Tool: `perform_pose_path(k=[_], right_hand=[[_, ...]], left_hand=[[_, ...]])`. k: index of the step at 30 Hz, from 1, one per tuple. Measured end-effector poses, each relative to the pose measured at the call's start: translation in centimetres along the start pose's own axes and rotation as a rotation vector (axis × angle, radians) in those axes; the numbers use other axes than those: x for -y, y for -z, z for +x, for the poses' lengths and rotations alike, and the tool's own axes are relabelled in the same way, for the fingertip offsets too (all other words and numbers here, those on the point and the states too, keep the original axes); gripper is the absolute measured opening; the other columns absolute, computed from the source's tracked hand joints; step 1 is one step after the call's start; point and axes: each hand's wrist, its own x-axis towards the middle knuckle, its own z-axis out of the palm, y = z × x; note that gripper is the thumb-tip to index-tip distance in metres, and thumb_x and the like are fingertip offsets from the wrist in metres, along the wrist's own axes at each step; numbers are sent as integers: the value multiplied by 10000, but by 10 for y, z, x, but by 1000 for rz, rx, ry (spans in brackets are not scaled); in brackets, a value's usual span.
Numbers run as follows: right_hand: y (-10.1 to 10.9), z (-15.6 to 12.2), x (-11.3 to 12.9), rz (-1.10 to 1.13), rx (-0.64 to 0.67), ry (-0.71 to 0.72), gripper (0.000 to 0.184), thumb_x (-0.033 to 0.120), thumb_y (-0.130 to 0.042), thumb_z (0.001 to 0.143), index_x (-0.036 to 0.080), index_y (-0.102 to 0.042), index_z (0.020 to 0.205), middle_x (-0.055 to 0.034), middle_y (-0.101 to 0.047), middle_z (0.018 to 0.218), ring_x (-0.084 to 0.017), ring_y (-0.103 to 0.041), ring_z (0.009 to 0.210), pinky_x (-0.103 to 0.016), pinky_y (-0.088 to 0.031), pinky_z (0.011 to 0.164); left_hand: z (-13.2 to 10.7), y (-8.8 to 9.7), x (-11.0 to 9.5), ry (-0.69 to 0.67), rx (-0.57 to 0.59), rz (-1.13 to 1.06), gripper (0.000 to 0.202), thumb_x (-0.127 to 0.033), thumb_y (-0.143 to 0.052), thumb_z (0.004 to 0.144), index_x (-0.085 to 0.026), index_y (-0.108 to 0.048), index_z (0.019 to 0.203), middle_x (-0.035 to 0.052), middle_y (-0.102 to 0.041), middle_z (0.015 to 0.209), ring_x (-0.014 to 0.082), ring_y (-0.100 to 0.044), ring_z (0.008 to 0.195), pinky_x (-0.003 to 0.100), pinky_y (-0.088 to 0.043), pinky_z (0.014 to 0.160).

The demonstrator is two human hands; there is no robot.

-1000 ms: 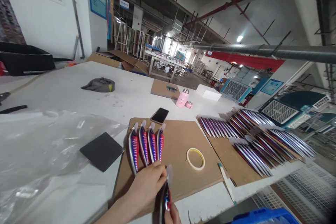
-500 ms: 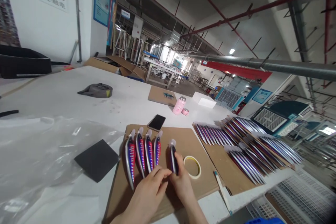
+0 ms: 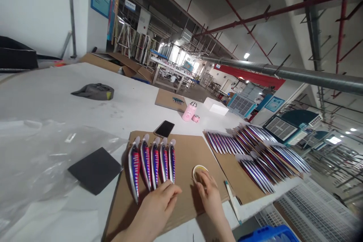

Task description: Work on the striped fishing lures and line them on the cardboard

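Five slender fishing lures [image 3: 154, 162], purple and red with pale stripes and silver sides, lie side by side on a brown cardboard sheet [image 3: 187, 151]. Each has a clear lip at its far end. My left hand [image 3: 159, 204] is closed at the near ends of the lures on the right, its fingers covering the tail of the rightmost lure [image 3: 171, 159]; whatever sits between the fingertips is hidden. To the right, my right hand [image 3: 210, 193] has its curled fingers on a roll of masking tape [image 3: 195, 170] lying on the cardboard, hiding the roll's near side.
More lures [image 3: 252, 170] lie in rows on cardboard at right. A white-and-teal tool [image 3: 233, 202] lies by the cardboard's right edge. A phone [image 3: 164, 128], pink bottle [image 3: 189, 111], black square sheet [image 3: 95, 170], plastic film [image 3: 42, 159] and grey cloth [image 3: 95, 91] surround it. A blue basket [image 3: 266, 234] is below.
The lure that my right hand held now lies at the right end of the row. My right hand has let it go and moved right onto the tape roll. The view has shifted slightly.
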Motion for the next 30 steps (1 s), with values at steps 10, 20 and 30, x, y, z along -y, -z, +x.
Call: perform_pose_path(k=[10, 20, 30], right_hand=[[-20, -52, 25, 30, 48, -42, 159, 304, -536, 846, 234, -673, 808, -18, -704, 757, -198, -651, 729, -255, -501, 676], [-33, -64, 42, 136, -10, -95, 183, 286, -590, 792, 244, -702, 932, -17, -749, 870, -196, -699, 765, -218, -540, 679], [-22, -42, 50, -211, -112, 183, 194, 181, -488, 831, 226, -673, 796, -4, -722, 723, -162, -677, 607, -224, -490, 600]], left_hand=[[-1, -1, 0, 30, 2, -122, 399, -142, -445, 826, -256, -482, 1207, 41, -548, 1133, 141, -610, 799, 287, -473, 769], [-1, 3, -4, -27, -33, -108, 162, -132, -433, 865, -208, -499, 739, -16, -546, 825, 135, -570, 764, 258, -431, 712], [-4, 1, -3, 24, -38, -179, 232, -132, -425, 860, -258, -551, 1009, -15, -583, 1012, 132, -606, 835, 278, -460, 782]])
